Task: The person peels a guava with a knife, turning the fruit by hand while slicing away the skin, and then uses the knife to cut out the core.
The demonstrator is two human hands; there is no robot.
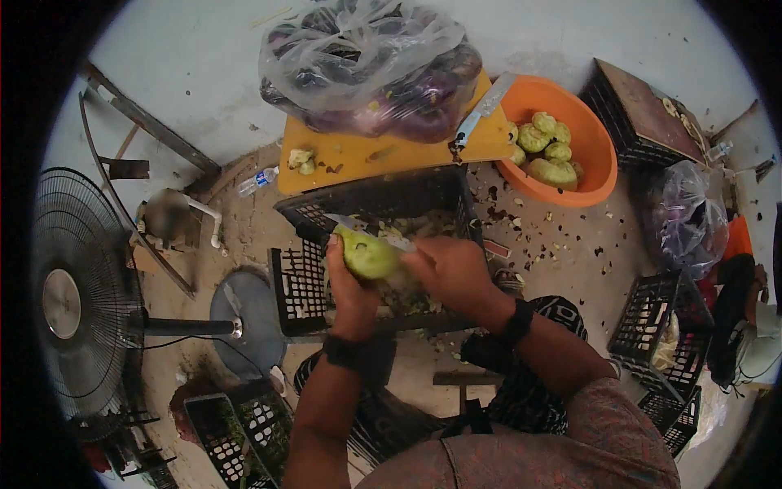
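Note:
My left hand (352, 297) is wrapped round a rounded, pale green vegetable (368, 256) with a small dark mark on its upper side. In my right hand (452, 273) is a knife (397, 242), its blade lying along the vegetable's far side and its tip showing past the left end. Both hands are over a black plastic crate (383, 189) that holds pale green scraps and peelings. The knife's handle is hidden in my right fingers.
Past the crate, a yellow board (342, 169) carries a clear bag of purple eggplants (375, 90) and a cleaver (486, 110). An orange basin (599, 155) holds several pale green vegetables (552, 145). A standing fan (77, 301) is at left, black crates (660, 318) at right. Scraps litter the floor.

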